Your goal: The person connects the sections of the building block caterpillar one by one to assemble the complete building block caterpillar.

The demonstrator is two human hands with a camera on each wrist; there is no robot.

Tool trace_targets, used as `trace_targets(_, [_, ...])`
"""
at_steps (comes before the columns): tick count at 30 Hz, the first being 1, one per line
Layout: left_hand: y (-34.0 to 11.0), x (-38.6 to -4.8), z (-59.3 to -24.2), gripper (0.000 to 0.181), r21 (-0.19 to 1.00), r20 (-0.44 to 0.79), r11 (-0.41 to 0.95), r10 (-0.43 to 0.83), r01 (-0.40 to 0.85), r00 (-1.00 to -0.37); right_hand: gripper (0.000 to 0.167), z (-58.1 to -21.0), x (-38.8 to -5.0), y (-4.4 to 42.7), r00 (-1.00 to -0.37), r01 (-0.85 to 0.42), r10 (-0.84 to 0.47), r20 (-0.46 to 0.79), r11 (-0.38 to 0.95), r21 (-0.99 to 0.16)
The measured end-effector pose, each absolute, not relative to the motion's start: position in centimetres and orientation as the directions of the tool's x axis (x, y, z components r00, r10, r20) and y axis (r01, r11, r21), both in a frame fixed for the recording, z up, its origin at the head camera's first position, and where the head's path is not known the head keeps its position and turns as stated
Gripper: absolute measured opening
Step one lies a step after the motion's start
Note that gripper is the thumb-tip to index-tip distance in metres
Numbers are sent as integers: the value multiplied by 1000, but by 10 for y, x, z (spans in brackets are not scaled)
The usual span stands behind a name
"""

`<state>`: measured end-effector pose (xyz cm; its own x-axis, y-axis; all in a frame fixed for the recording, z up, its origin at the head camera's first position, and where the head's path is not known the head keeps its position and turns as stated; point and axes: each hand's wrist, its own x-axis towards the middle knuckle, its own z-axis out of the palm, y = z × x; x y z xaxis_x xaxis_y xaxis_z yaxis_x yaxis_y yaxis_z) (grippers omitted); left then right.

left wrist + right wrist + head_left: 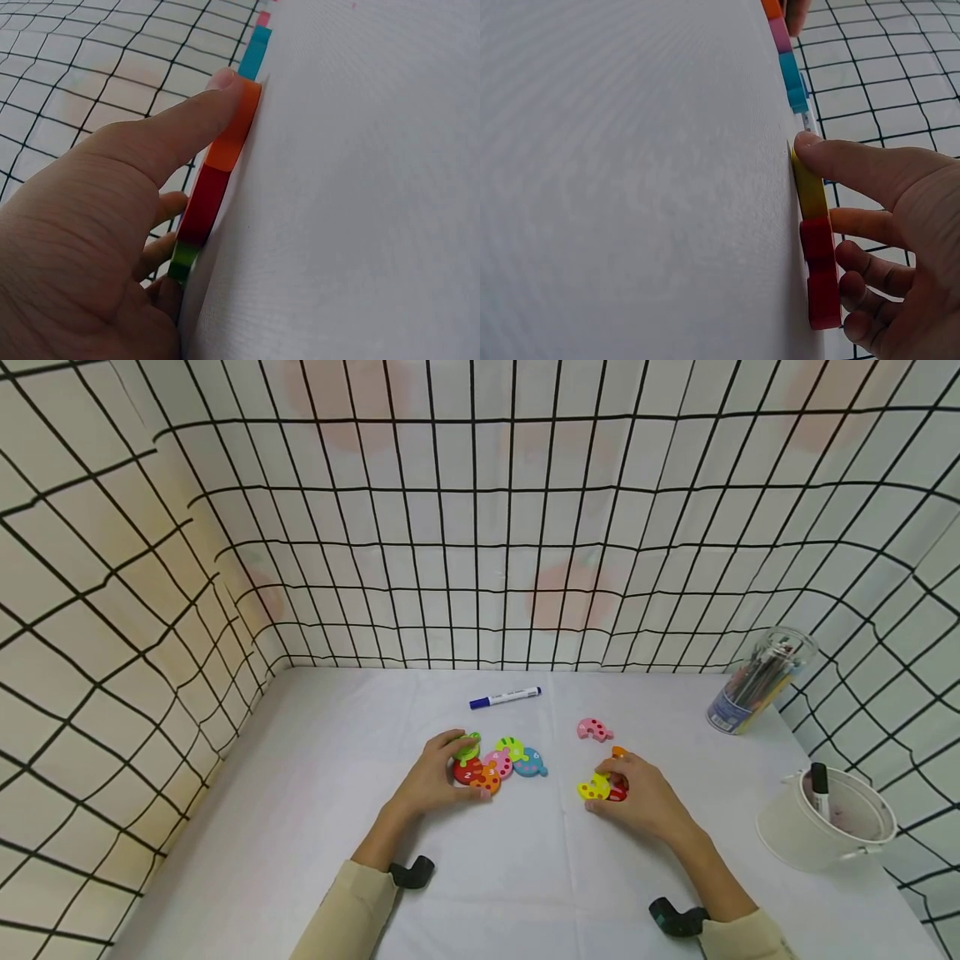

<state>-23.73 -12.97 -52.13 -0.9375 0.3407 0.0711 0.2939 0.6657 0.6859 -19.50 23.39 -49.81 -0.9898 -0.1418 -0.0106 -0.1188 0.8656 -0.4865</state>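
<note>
In the head view my left hand (429, 781) curls round one end of a joined row of painted puzzle pieces. Its thumb touches the orange spotted piece (487, 782), and its fingers reach the green piece (468, 752) beyond the red piece (463, 772). Pink (499, 763), light green (512, 747) and blue (531, 763) pieces continue the row. To the right, my right hand (643, 797) pinches a yellow spotted piece (593, 789) between thumb and index finger. A red piece (823, 289) sits against the yellow one, and an orange piece (618, 752) is partly hidden behind that hand.
A loose pink piece (594, 729) lies beyond my right hand. A blue-capped marker (505, 697) lies behind the row. At the right stand a jar of pencils (757, 685) and a white bucket (802, 835) holding a marker. Black wire mesh (472, 543) borders the white tabletop.
</note>
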Motion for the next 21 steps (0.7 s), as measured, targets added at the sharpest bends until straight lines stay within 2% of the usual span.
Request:
trace_targets(8, [-131, -239, -519, 78, 670, 90, 667, 363, 326, -927, 56, -495, -196, 230, -983, -172, -183, 27, 851, -497])
trace_targets(21, [-131, -239, -522, 77, 701, 87, 648, 339, 299, -937, 57, -496, -195, 215, -982, -181, -184, 39, 867, -464])
